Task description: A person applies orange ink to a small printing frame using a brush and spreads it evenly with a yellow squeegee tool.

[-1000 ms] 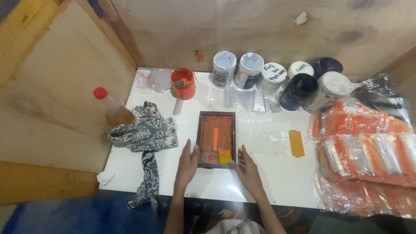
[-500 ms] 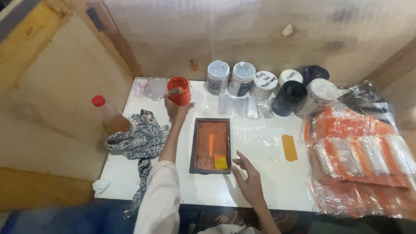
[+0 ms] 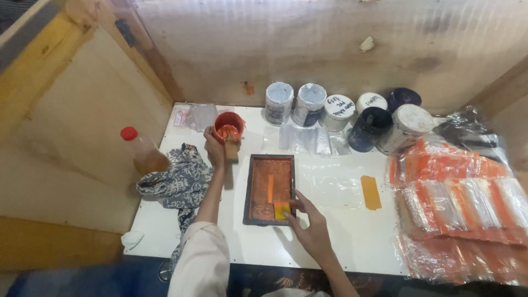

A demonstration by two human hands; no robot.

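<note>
My left hand [image 3: 214,147] is closed around a wooden stick [image 3: 231,149] that stands in the orange cup [image 3: 229,125] at the back of the white table [image 3: 341,242]. My right hand [image 3: 311,226] rests open on the table, its fingertips [image 3: 291,204] touching the right edge of the dark tray [image 3: 269,190] near a small yellow piece [image 3: 282,209] inside it. The tray lies flat in the middle of the table, smeared orange, just in front of the cup. A patterned cloth [image 3: 179,181] sits left of my arm, beside a bottle with a red cap [image 3: 141,149]. Jars [image 3: 308,104] line the back, and plastic packets [image 3: 456,198] pile up on the right.
</note>
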